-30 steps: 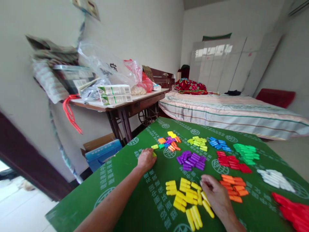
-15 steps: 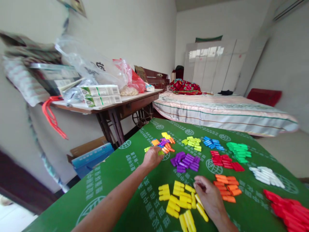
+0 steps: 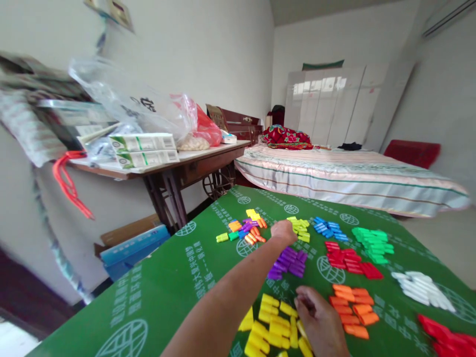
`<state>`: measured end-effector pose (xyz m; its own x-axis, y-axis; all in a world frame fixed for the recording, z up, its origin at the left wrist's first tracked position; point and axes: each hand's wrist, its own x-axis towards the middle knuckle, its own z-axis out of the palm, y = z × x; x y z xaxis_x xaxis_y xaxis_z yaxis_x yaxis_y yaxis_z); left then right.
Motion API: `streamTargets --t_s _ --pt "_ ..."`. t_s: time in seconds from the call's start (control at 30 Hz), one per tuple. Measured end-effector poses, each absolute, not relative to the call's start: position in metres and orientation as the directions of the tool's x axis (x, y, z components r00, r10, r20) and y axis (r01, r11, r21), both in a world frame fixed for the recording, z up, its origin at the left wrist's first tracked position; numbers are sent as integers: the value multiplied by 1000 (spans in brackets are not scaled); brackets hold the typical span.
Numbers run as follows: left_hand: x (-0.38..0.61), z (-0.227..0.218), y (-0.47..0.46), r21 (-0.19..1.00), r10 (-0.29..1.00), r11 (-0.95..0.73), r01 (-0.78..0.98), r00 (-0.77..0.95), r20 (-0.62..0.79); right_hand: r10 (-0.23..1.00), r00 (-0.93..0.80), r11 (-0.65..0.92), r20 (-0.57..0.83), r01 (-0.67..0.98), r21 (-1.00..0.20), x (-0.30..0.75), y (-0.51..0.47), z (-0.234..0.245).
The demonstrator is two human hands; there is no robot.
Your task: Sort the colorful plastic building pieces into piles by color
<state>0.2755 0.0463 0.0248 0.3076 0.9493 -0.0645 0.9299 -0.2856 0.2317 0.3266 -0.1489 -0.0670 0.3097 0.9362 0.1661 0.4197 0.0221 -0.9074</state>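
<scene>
On the green table (image 3: 167,297) lie small plastic pieces sorted by colour. My left hand (image 3: 283,232) is stretched out with curled fingers, between the mixed pile (image 3: 247,230) and the lime pile (image 3: 303,229), just above the purple pile (image 3: 288,262). What it holds, if anything, is hidden. My right hand (image 3: 322,322) rests with bent fingers on the right side of the yellow pile (image 3: 271,327), beside the orange pile (image 3: 353,305). A single lime piece (image 3: 222,237) lies left of the mixed pile.
Blue (image 3: 325,227), green (image 3: 372,239), red (image 3: 347,258) and white (image 3: 422,287) piles lie further right. A wooden side table (image 3: 208,153) with bags and boxes stands at the left, a blue box (image 3: 134,245) under it. A bed (image 3: 345,173) is behind.
My left hand has moved right, from the left edge of the mixed pile to the lime pile. The right hand has stayed on the yellow pile. The camera has shifted.
</scene>
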Motion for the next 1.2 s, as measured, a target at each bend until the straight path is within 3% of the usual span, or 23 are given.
streamTargets --t_s 0.23,0.47,0.83,1.0,1.2 --pt "285 15 42 220 947 -306 926 319 -26 935 317 3 161 446 -895 324 -148 -65" --pt "238 36 35 152 947 -320 935 318 35 961 256 -29 107 477 -878 332 -145 -70" --pt "85 57 37 -6 997 -78 997 78 -14 956 285 -74 78 486 -871 328 -149 -61" --pt "66 40 39 -10 993 -94 996 93 -69 957 280 -71 82 494 -866 328 -152 -55" --pt "62 32 40 20 996 -88 996 89 -18 956 284 -76 79 498 -864 329 -153 -48"
